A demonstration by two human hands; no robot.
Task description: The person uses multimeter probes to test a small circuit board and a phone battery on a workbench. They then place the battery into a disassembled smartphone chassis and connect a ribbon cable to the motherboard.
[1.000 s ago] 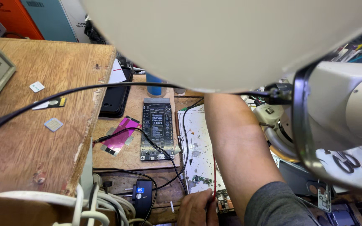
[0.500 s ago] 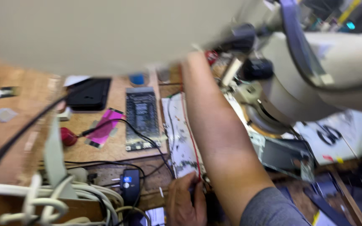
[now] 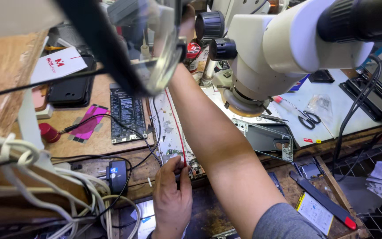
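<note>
The left hand [image 3: 172, 194] pinches one small part [image 3: 178, 177], too small to identify, at the near edge of the grey mat [image 3: 173, 128]. The right arm [image 3: 217, 146] reaches up behind the magnifier [image 3: 155, 48]; its hand is hidden, so I cannot tell its grip. One microscope [image 3: 279, 48] hangs over one opened phone [image 3: 270, 139]. One pair of scissors [image 3: 306, 117] lies farther right.

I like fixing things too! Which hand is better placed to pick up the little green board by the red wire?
Probably the left. The left hand has its fingertips at the red wire beside the little green board. The right arm stretches up the bench, its hand hidden behind the magnifier lamp.
</note>
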